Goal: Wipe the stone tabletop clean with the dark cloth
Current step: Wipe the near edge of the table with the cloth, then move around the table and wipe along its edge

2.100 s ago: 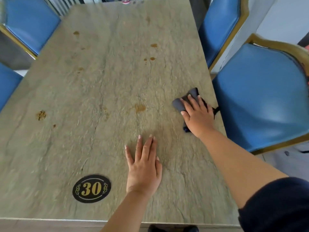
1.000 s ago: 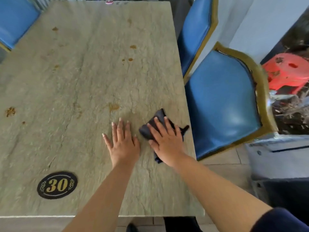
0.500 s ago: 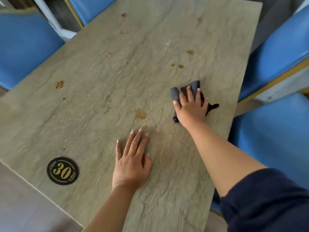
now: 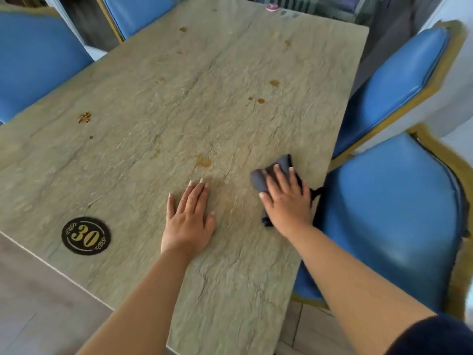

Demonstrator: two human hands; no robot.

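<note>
The right hand (image 4: 286,201) lies flat with straight fingers on the dark cloth (image 4: 277,167) and presses it against the stone tabletop (image 4: 204,103), near the right edge of the table. The left hand (image 4: 188,219) rests just left of it, palm down, fingers straight and together, holding nothing. A brown stain (image 4: 203,160) sits just beyond the left fingertips, and smaller spots (image 4: 261,100) lie farther away. A round black plate with the number 30 (image 4: 85,236) is at the near left. Blue chairs (image 4: 394,213) stand around the table.

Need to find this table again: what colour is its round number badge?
Black number badge with a gold 30, head view.
</note>
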